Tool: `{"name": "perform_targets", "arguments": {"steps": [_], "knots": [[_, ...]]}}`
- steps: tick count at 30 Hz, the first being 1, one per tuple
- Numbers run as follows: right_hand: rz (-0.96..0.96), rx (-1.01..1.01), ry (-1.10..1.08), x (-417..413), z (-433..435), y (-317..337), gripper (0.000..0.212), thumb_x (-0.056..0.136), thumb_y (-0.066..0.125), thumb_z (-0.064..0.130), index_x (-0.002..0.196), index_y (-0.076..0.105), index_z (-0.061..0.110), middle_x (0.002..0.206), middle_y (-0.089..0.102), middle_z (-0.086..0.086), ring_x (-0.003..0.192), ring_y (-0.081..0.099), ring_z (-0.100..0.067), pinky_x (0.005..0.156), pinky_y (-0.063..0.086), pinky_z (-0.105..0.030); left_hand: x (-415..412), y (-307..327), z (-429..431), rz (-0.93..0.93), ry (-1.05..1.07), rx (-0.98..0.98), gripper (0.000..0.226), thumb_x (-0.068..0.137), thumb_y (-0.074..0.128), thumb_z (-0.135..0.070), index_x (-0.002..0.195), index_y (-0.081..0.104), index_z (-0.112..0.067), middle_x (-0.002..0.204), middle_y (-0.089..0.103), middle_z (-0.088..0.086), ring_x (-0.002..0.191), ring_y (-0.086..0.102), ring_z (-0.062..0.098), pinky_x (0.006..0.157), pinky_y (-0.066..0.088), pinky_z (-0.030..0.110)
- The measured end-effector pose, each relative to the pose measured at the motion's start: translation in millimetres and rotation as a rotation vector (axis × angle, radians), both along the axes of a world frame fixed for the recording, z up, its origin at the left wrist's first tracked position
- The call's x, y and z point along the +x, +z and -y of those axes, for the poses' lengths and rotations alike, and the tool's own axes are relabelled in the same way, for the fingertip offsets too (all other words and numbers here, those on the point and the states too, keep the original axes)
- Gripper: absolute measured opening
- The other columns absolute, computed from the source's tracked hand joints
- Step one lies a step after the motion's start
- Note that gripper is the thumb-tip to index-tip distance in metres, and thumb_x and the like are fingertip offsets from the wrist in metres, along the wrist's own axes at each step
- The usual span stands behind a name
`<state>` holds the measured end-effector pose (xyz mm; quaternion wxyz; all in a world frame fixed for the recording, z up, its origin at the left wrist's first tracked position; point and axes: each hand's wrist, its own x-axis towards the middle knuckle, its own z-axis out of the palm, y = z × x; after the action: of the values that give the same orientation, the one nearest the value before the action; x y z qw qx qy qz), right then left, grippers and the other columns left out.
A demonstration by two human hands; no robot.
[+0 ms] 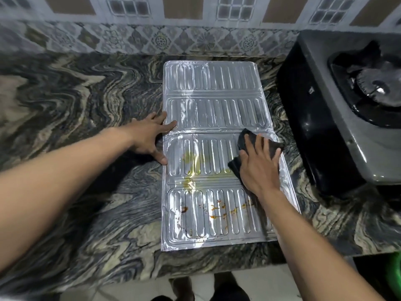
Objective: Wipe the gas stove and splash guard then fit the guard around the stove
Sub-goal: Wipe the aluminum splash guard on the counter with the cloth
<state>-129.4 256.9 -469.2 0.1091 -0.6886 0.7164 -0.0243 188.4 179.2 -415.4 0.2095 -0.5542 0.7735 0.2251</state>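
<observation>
In the head view, a foil splash guard (213, 118) is seen laid flat on a marbled stone worktop (71, 101), its ribbed panels unfolded in a strip that runs from the tiled wall (152, 38) toward the near edge. The two far panels are seen clean and shiny; a yellowish smear (192, 162) is seen on the third panel, and reddish-brown spatter (217, 210) is spread over the nearest panel.

The left hand (149, 137) is pressed flat at the guard's left edge, about halfway along its length. Its fingers (171, 126) are spread apart, the tips lying over the foil rim and the thumb set against the edge lower down; nothing is gripped by it.

A black cloth (244, 137) is held down on the right side of the third panel by the right hand (259, 168). The fingers of this hand are spread flat over the cloth, pressing on it rather than closed around it, and the cloth is seen protruding beyond the fingertips and beside the thumb.

A gas stove (338, 118) is seen on the worktop just to the right of the guard, apart from it, with a dark side wall, a grey top and a black burner (373, 85). Pale floor (138, 287) is seen below the worktop's near edge, and something green (396, 276) at the right margin cannot be identified.
</observation>
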Motion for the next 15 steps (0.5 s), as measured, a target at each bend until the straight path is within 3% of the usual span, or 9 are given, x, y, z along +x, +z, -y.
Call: {"name": "perform_targets", "arguments": {"steps": [9, 15], "knots": [[0.042, 0.009, 0.423, 89.0, 3.6, 8.0, 0.054, 0.106, 0.016, 0.039, 0.158, 0.01, 0.025, 0.166, 0.007, -0.002, 0.153, -0.004, -0.021, 0.12, -0.009, -0.053, 7.5, -8.2, 3.5, -0.031, 0.005, -0.012, 0.135, 0.05, 0.078, -0.074, 0.154, -0.003, -0.045, 0.165, -0.017, -0.005, 0.152, -0.014, 0.024, 0.119, 0.011, 0.062], [0.086, 0.041, 0.698, 96.0, -11.1, 11.4, 0.052, 0.106, 0.02, 0.038, 0.157, 0.017, 0.026, 0.165, 0.012, 0.003, 0.153, 0.002, -0.018, 0.121, -0.004, -0.053, 5.6, -6.8, 3.9, -0.01, 0.019, 0.003, 0.135, 0.047, 0.077, -0.075, 0.153, -0.003, -0.046, 0.164, -0.019, -0.007, 0.152, -0.013, 0.024, 0.119, 0.014, 0.062]]}}
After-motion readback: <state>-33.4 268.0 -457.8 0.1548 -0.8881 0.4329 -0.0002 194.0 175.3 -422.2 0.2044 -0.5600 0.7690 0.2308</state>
